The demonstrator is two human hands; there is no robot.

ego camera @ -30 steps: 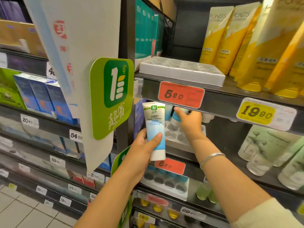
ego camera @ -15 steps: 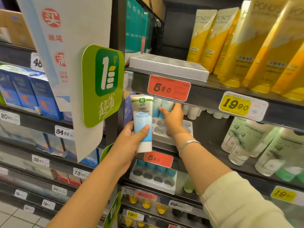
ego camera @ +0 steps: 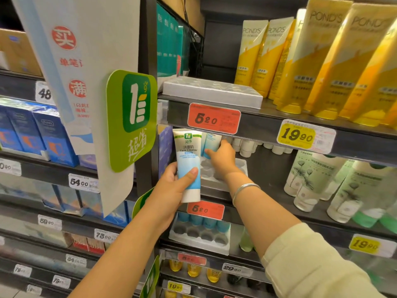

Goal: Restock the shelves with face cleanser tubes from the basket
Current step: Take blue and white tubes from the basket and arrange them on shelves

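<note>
Since a moment ago both hands pushed closer to the shelf. Left hand (ego camera: 171,188) grips a face cleanser tube (ego camera: 188,164) mid-body, cap down; light and squishy, so hold gently. Right hand (ego camera: 219,158) fingers pinch another tube (ego camera: 211,145) over the slotted tray (ego camera: 240,166).

Face cleanser tube (ego camera: 188,166), white grading to light blue with a green logo and white cap downward, held upright in front of the shelf edge; second identical tube (ego camera: 211,145) stands cap-down at the rear of white slotted tray (ego camera: 240,166) on the shelf
</note>
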